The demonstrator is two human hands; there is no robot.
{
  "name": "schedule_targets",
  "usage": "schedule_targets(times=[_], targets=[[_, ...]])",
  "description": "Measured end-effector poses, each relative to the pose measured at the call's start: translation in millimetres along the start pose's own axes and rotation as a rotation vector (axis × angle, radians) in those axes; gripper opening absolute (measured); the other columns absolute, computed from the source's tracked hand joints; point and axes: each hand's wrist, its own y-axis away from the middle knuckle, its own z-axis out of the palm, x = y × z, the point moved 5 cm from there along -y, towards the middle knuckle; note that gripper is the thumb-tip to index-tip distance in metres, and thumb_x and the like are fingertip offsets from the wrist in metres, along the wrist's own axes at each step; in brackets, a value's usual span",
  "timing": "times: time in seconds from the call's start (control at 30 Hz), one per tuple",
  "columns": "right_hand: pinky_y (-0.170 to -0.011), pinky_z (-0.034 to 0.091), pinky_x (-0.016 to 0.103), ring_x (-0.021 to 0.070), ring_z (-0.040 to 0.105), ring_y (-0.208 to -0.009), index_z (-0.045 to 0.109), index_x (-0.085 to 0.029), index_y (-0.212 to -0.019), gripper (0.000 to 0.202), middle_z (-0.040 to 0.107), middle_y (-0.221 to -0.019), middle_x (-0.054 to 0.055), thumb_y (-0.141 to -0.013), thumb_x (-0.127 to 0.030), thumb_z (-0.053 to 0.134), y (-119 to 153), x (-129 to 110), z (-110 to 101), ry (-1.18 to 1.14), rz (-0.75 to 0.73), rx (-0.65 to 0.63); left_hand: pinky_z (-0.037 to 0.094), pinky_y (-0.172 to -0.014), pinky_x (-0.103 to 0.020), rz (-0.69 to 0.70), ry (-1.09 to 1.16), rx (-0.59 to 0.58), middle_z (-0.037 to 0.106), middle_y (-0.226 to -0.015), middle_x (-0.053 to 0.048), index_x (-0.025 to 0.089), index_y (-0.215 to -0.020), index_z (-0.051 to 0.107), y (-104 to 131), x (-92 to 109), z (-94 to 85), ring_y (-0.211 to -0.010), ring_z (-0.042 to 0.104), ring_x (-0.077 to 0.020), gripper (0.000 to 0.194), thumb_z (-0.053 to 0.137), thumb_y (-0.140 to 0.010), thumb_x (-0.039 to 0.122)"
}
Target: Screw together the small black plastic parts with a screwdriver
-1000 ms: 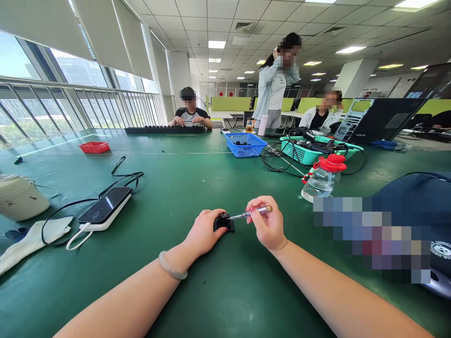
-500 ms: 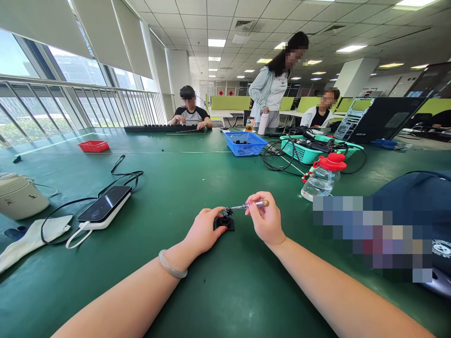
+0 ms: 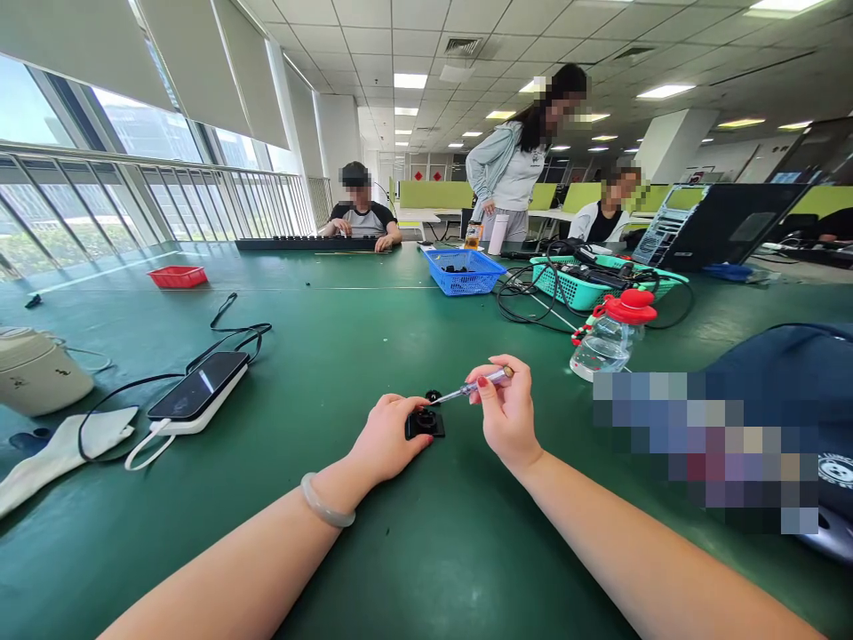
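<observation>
My left hand (image 3: 393, 434) grips a small black square-based part (image 3: 426, 422) on the green table, thumb along its near side and fingers on its far side. In my right hand (image 3: 505, 404) is a screwdriver (image 3: 466, 389) with a clear handle, held between thumb and fingers and tilted down to the left. Its tip reaches the top of the black part; whether it touches cannot be made out. Just behind the part lies a small round black piece (image 3: 433, 396).
On the left a phone (image 3: 200, 385) lies on a white power bank with cables. Beyond are a red tray (image 3: 179, 277), a blue basket (image 3: 465, 283) and a green basket (image 3: 566, 286). A red-lidded bottle (image 3: 609, 342) stands right, near a dark bag (image 3: 779, 364). Several people are across the table.
The screwdriver's handle end has risen, so it slopes more steeply, with its tip slightly lower. The small round black piece now shows apart, behind the square-based part. My left hand has barely moved.
</observation>
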Motion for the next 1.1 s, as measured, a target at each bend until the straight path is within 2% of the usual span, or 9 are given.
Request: schedule_targets(times=[0.17,0.3,0.5,0.57,0.63,0.77,0.83,0.97,1.1], targets=[[-0.058,0.053,0.026,0.0106,0.055,-0.059,0.042,-0.028,-0.126,0.027,0.063,-0.085,-0.001,-0.100,-0.026,0.048,2.3,-3.7,5.5,0.036,-0.050,-0.114,0.042,-0.113,-0.046,-0.021,-0.013,-0.007,0.069,-0.121,-0.008,0.023,-0.125,0.066,-0.2,-0.6,0.9,-0.125,0.054,-0.0280,0.048,0.074,-0.078,0.020],[-0.061,0.054,0.027,0.0106,0.057,-0.061,0.041,-0.029,-0.129,0.030,0.063,-0.088,0.000,-0.100,-0.022,0.045,3.5,-4.9,8.8,0.075,-0.084,-0.191,0.044,-0.111,-0.046,-0.009,-0.024,-0.009,0.068,-0.119,-0.009,0.025,-0.123,0.068,-0.3,0.3,0.5,-0.124,0.055,-0.0280,0.045,0.074,-0.078,0.020],[-0.065,0.054,0.029,0.0124,0.061,-0.070,0.038,-0.029,-0.134,0.039,0.066,-0.095,0.002,-0.098,-0.015,0.042,7.4,-4.5,20.3,0.124,-0.103,-0.395,0.042,-0.112,-0.044,-0.002,-0.022,-0.029,0.068,-0.119,-0.009,0.026,-0.123,0.069,-1.1,-0.2,2.0,-0.124,0.055,-0.0274,0.045,0.075,-0.079,0.020],[-0.066,0.055,0.029,0.0126,0.062,-0.071,0.038,-0.029,-0.133,0.039,0.067,-0.095,0.002,-0.098,-0.014,0.042,8.6,-5.6,21.8,0.119,-0.105,-0.428,0.042,-0.113,-0.044,-0.008,-0.027,-0.032,0.068,-0.119,-0.009,0.026,-0.123,0.069,-0.8,-0.3,1.9,-0.124,0.055,-0.0273,0.045,0.075,-0.079,0.021],[-0.065,0.054,0.029,0.0125,0.061,-0.069,0.039,-0.029,-0.133,0.037,0.067,-0.092,0.002,-0.098,-0.016,0.042,8.3,-7.8,19.0,0.106,-0.124,-0.393,0.042,-0.113,-0.043,-0.013,-0.031,-0.035,0.068,-0.119,-0.009,0.026,-0.124,0.069,-0.3,0.0,1.5,-0.124,0.056,-0.0272,0.045,0.075,-0.080,0.021],[-0.059,0.051,0.028,0.0123,0.057,-0.063,0.040,-0.029,-0.131,0.031,0.066,-0.088,0.001,-0.100,-0.023,0.044,3.1,-6.7,2.1,0.069,-0.127,-0.118,0.041,-0.114,-0.044,-0.040,-0.031,-0.041,0.065,-0.124,-0.010,0.027,-0.126,0.068,0.5,0.3,0.3,-0.124,0.056,-0.0266,0.045,0.074,-0.081,0.021],[-0.056,0.049,0.027,0.0116,0.055,-0.060,0.040,-0.028,-0.129,0.029,0.065,-0.086,0.000,-0.100,-0.026,0.045,0.7,-0.7,-2.1,0.054,-0.065,-0.052,0.040,-0.114,-0.044,-0.045,-0.032,-0.043,0.064,-0.125,-0.010,0.027,-0.127,0.067,0.6,1.1,-0.2,-0.125,0.055,-0.0265,0.046,0.073,-0.082,0.021],[-0.053,0.048,0.026,0.0100,0.052,-0.054,0.042,-0.027,-0.126,0.028,0.063,-0.083,-0.001,-0.099,-0.033,0.048,-1.7,13.1,0.1,0.003,0.115,-0.059,0.040,-0.115,-0.044,-0.039,-0.037,-0.050,0.065,-0.125,-0.010,0.026,-0.128,0.066,0.5,2.6,-0.2,-0.127,0.053,-0.0262,0.047,0.073,-0.082,0.021],[-0.050,0.049,0.026,0.0094,0.055,-0.052,0.044,-0.027,-0.122,0.035,0.063,-0.083,-0.002,-0.093,-0.042,0.057,-0.5,20.4,5.4,-0.079,0.271,-0.103,0.041,-0.114,-0.044,-0.021,-0.044,-0.055,0.066,-0.124,-0.010,0.026,-0.128,0.066,0.5,3.3,0.4,-0.128,0.053,-0.0264,0.047,0.073,-0.082,0.021]])
